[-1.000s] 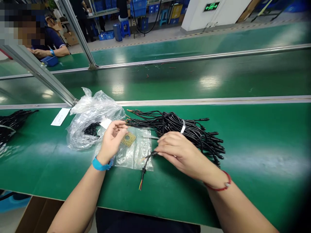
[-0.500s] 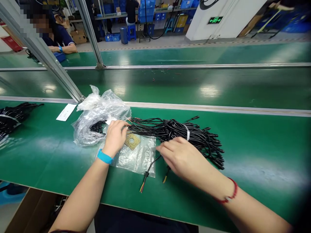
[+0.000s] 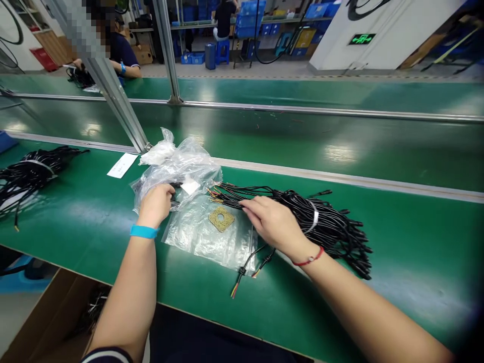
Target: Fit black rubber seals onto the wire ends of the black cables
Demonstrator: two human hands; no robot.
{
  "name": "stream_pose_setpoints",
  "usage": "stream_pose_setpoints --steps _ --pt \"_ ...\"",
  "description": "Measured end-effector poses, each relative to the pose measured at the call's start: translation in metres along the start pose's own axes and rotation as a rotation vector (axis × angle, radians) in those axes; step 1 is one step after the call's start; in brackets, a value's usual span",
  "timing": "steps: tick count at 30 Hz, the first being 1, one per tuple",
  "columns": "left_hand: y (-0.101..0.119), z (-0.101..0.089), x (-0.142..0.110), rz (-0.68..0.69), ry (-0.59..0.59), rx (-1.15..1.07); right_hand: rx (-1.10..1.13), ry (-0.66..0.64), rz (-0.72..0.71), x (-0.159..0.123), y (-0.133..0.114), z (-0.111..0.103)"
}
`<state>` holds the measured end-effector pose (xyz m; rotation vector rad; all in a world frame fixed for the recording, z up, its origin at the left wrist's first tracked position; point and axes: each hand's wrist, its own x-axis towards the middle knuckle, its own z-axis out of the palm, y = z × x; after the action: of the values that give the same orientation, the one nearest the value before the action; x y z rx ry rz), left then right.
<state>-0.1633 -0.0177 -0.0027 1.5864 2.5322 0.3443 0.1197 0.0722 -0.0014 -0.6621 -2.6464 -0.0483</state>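
My left hand (image 3: 156,205), with a blue wristband, is at the opening of a clear plastic bag (image 3: 196,156) of small black parts. Its fingers are curled together, and what they grip is hidden. My right hand (image 3: 271,220) is closed over a black cable at the stripped-wire side of a cable bundle (image 3: 333,224), tied with a white band. Two cable ends with bared coloured wires hang towards me; a black piece (image 3: 242,270) sits on one. Between my hands, a yellowish sponge (image 3: 221,219) with a hole lies on a flat clear bag (image 3: 192,237).
Another black cable bundle (image 3: 28,171) lies at the left, near a white paper slip (image 3: 122,165). A metal post (image 3: 113,96) rises behind the bag. Beyond the bench ledge runs a green belt (image 3: 264,133); a person (image 3: 126,55) sits across it.
My left hand has moved left from the wire ends to the plastic bag. My right hand has shifted up towards the wire ends. The camera view has turned left.
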Motion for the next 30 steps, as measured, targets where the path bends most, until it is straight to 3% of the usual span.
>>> stream_pose_setpoints --steps 4,12,18,23,26,30 --pt "0.006 0.006 -0.003 0.086 -0.046 0.083 0.171 -0.104 -0.129 -0.016 -0.014 0.009" --pt "0.005 0.009 -0.008 0.230 -0.090 0.177 0.065 -0.257 0.118 -0.035 -0.021 0.017" --pt "0.009 0.005 -0.008 0.231 -0.064 0.188 -0.076 -0.330 0.110 -0.025 -0.030 0.016" --pt "0.023 -0.001 -0.009 0.173 0.079 -0.147 -0.087 -0.380 0.100 -0.020 -0.027 0.014" --pt "0.036 0.002 -0.011 0.292 0.135 -0.379 -0.002 -0.402 0.145 -0.017 -0.024 0.013" --pt "0.050 0.008 -0.016 0.413 0.084 -0.489 -0.018 -0.412 0.143 -0.013 -0.024 0.015"
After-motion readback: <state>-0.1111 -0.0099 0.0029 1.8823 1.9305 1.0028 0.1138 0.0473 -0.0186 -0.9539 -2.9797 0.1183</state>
